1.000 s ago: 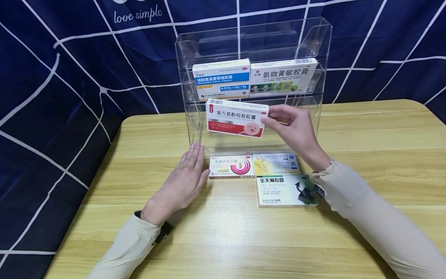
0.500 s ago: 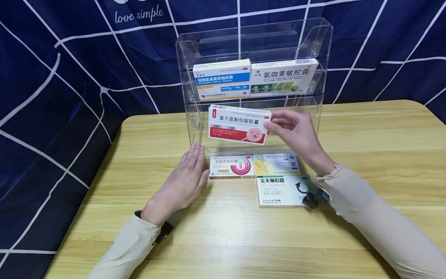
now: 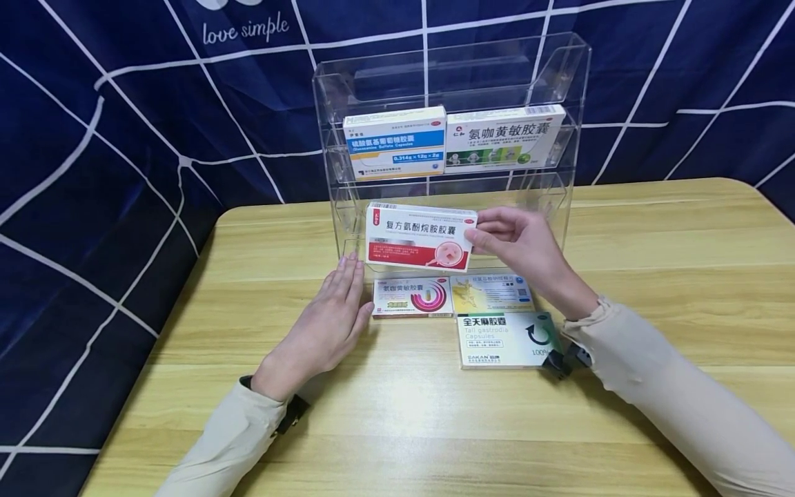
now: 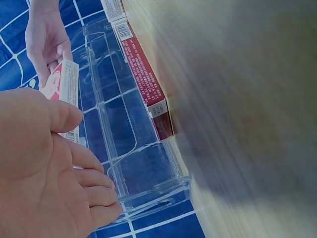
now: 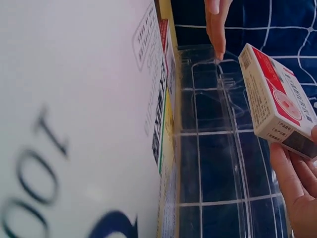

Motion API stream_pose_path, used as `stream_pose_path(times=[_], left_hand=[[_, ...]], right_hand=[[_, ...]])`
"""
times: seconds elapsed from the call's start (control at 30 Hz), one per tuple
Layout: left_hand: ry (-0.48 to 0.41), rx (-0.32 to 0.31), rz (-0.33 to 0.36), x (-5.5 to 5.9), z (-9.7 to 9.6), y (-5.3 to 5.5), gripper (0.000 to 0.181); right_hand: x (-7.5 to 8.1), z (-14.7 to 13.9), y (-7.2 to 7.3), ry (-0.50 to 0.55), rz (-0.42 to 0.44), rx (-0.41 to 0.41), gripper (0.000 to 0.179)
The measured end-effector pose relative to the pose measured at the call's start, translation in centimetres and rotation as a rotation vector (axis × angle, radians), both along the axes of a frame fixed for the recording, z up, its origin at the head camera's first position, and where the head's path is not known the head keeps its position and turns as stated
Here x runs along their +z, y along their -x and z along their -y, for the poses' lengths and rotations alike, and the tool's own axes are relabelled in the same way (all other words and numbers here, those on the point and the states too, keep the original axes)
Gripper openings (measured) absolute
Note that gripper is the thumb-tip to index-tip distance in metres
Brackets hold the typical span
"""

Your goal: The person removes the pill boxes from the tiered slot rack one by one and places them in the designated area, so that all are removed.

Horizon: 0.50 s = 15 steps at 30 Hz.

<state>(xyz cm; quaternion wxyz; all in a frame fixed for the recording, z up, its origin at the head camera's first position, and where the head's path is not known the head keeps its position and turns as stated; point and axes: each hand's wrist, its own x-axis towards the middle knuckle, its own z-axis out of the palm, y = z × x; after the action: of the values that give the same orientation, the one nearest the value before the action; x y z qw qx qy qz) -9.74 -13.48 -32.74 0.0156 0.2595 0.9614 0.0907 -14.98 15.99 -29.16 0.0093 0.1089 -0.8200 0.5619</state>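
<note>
My right hand [image 3: 528, 252] pinches the right end of a red-and-white medicine box [image 3: 419, 237], thumb on its front. The box is held slightly tilted, in front of the lower part of a clear acrylic display rack [image 3: 450, 65]. My left hand [image 3: 319, 321] lies with fingers straight and together, fingertips right at the rack's lower left front corner. In the right wrist view the held medicine box [image 5: 277, 94] shows one end and a long side, with the clear rack behind. The left wrist view shows its far part behind my left hand [image 4: 54, 163].
A blue-and-white medicine box [image 3: 395, 143] and a green-and-white one [image 3: 506, 138] stand in the rack's upper tier. On the wooden table [image 3: 385, 428] lie a pink-ringed box [image 3: 404, 297], a yellow-and-blue box [image 3: 493, 293] and a green-and-white Tall gastrodia box [image 3: 497, 338]. Dark blue cloth [image 3: 124, 138] hangs behind.
My right hand has lowered the red-and-white medicine box from just under the upper tier to the rack's lower part. My left hand stays at the rack's lower corner.
</note>
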Motion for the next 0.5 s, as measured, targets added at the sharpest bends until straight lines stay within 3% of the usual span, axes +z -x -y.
stream_pose_path(times=[0.23, 0.5], left_hand=[[-0.005, -0.001, 0.007, 0.0, -0.1, 0.0, 0.061], [-0.006, -0.003, -0.004, -0.1, 0.0, 0.1, 0.06]], right_hand=[[-0.6, -0.3, -0.7, -0.042, 0.108, 0.048, 0.035], [-2.1, -1.1, -1.5, -0.106, 0.139, 0.102, 0.037]])
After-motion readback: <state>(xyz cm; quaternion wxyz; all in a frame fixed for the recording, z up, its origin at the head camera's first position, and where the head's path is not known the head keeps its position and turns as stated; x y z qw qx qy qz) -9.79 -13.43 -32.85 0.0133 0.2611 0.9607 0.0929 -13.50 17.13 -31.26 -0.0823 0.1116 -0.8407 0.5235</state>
